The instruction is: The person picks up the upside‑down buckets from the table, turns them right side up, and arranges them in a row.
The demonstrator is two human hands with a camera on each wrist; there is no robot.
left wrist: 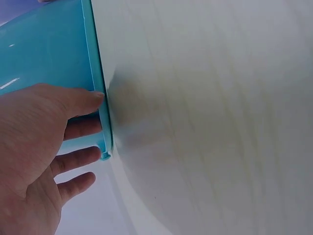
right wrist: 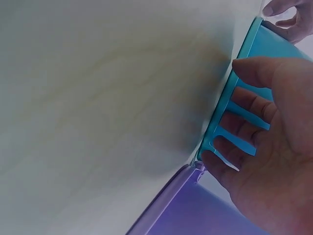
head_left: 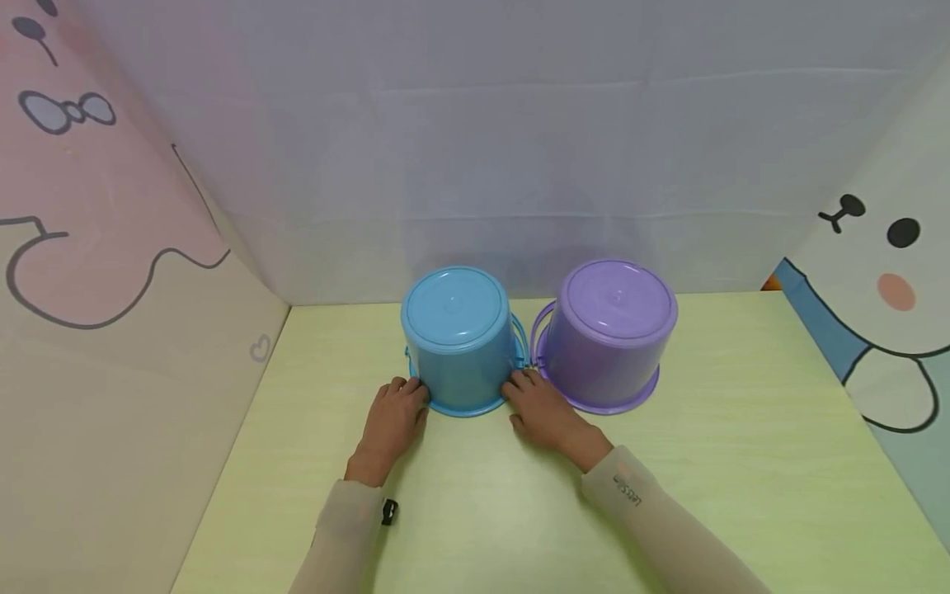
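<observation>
A blue bucket (head_left: 458,330) stands upside down on the table, its rim down and its base facing up. My left hand (head_left: 391,422) is at the left of its rim; in the left wrist view the thumb (left wrist: 88,101) touches the rim while the other fingers extend loosely beside it. At the right front of the same rim, my right hand (head_left: 545,412) touches it with fingers spread and only slightly bent. Right next to it a purple bucket (head_left: 612,346) is also upside down, close behind my right hand. Both buckets' handles hang between them.
Pale yellow-green table (head_left: 475,511) lies in front of the buckets. A whitish cloth wall (head_left: 505,165) rises close behind them. Printed panels with cartoon animals flank the table at left (head_left: 111,272) and right (head_left: 876,330).
</observation>
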